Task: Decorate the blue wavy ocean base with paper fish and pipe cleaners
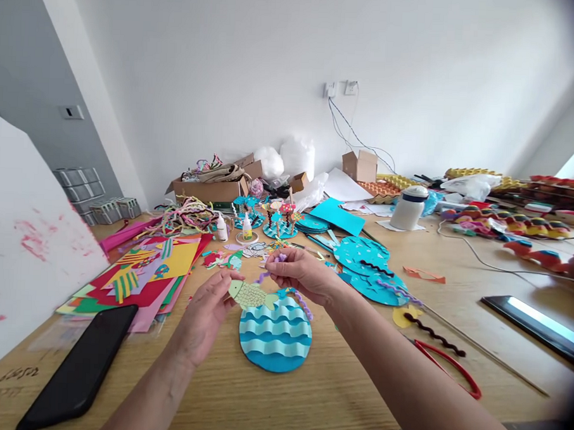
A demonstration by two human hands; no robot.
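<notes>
My left hand (210, 305) pinches a pale green paper fish (251, 295) by its head end. The fish has drawn scales and hangs over the far rim of a round blue card (273, 360) with wavy light-blue paper strips across it. My right hand (301, 274) is closed on a purple pipe cleaner (261, 277), just beyond the fish. Another purple pipe cleaner (304, 304), curled, lies along the card's right edge. My right hand's fingers partly cover the pipe cleaner they hold.
A black phone (83, 364) and coloured paper sheets (170, 279) lie left. Glue bottles (222, 227) and finished paper models (280, 221) stand behind. Right are blue paper discs (374, 285), red-handled scissors (451, 365), a wooden stick (490, 350) and a tablet (539, 327).
</notes>
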